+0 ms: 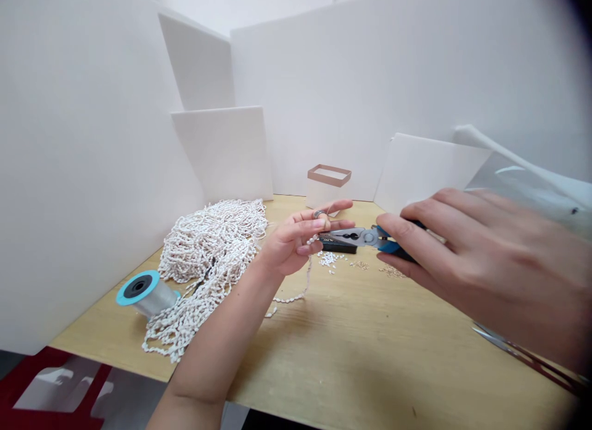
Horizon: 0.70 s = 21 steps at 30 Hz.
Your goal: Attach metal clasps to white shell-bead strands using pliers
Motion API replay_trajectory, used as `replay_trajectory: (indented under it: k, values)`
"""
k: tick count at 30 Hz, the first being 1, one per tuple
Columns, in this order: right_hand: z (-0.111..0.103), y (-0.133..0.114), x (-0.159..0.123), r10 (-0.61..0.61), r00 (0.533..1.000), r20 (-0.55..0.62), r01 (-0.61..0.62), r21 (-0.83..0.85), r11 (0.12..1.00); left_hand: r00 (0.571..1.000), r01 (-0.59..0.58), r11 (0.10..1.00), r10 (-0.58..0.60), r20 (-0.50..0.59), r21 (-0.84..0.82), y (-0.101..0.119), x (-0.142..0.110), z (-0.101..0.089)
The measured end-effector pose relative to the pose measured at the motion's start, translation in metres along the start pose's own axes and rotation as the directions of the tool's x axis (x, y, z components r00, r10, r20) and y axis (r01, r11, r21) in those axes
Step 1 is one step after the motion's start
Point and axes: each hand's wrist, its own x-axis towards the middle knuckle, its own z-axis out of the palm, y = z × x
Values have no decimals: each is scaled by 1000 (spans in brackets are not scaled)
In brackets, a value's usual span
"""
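Observation:
My right hand (444,242) is closed round the blue and black handles of a pair of pliers (354,236). The jaws point left and meet the fingers of my left hand (296,239). Between thumb and fingertips, my left hand pinches the end of a white bead string (309,276), and a ring sits on one finger. The string hangs down and curves over the table below. Whether the jaws grip the string or a small part at its end is hidden by the fingers.
A heap of white bead strings (208,245) lies at the left beside a spool of clear line (155,294). Loose white beads (330,258) and small gold pieces (393,271) lie behind my hands. A white box (324,192) stands at the back; scissors (522,353) lie right. White panels surround the table (370,343).

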Motion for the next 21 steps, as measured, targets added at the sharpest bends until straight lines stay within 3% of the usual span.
replay_trajectory:
  k: [4, 21]
  values:
    - [0, 1, -1, -44, 996, 75, 54, -131, 990, 1000, -4, 1000, 4, 1, 6, 0, 0, -1]
    - [0, -2, 1, -22, 994, 104, 27, -47, 999, 1000, 11, 1000, -11, -27, 2, -4, 3, -2]
